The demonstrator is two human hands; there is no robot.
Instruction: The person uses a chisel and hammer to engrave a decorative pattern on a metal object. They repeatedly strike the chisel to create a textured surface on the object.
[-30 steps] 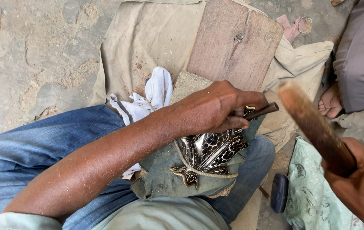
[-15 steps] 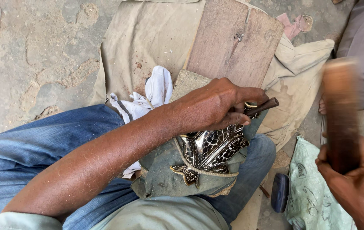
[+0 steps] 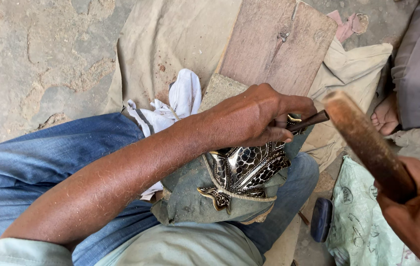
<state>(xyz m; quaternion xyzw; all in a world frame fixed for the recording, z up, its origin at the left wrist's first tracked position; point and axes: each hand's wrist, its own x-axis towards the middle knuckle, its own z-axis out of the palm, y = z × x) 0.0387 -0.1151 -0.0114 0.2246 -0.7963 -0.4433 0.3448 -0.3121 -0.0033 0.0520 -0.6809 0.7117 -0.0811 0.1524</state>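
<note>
Metalwork (image 3: 249, 170), stiff and likely slippery, rests on cloth (image 3: 195, 202) in the lap, where the left hand (image 3: 254, 118) clamps a punch (image 3: 311, 120) over it and the right hand (image 3: 419, 212) grips a raised mallet (image 3: 362, 140).

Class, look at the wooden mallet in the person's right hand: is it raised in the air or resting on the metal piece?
Raised. The wooden mallet is held up in the right hand, off to the side of the patterned metal piece, touching nothing.
</note>
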